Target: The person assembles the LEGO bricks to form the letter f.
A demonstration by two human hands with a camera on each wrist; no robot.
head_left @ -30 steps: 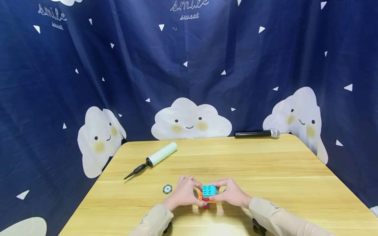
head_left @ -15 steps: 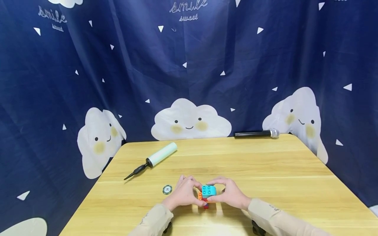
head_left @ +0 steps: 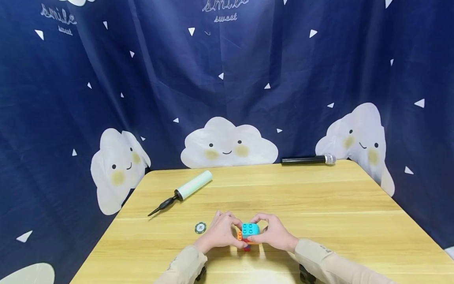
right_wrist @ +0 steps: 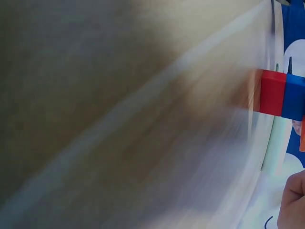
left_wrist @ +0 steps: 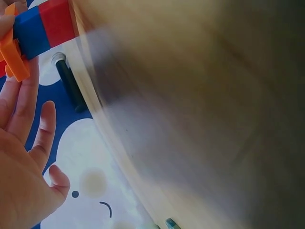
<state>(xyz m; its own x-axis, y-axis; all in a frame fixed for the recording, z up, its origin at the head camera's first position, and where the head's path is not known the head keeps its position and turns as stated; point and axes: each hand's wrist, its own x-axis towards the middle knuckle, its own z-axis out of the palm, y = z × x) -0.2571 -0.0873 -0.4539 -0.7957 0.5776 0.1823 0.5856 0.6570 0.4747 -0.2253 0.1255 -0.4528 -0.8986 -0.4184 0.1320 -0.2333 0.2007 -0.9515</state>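
A small stack of toy building bricks stands on the wooden table between my hands. On top is a turquoise brick (head_left: pixel 250 228) with one rounded side. An orange piece (head_left: pixel 240 236) with studs sits below it, and in the left wrist view a blue brick (left_wrist: pixel 31 32) and a red brick (left_wrist: pixel 58 20) form the base. My left hand (head_left: pixel 221 232) grips the stack around the orange piece, thumb at the near side. From the right, my right hand (head_left: pixel 276 235) pinches the turquoise brick between thumb and index finger. Little of that hand shows in the right wrist view.
A green-and-white poker chip (head_left: pixel 200 227) lies left of my left hand. Farther back on the table (head_left: pixel 319 221) is a pale hand pump (head_left: pixel 193 185) with a black nozzle. A black microphone (head_left: pixel 306 160) lies along the back edge, before a dark blue curtain (head_left: pixel 244 79).
My right thumb and index finger have shifted slightly left on the turquoise brick, with the index finger more arched. My left hand and the stack have stayed nearly in place.
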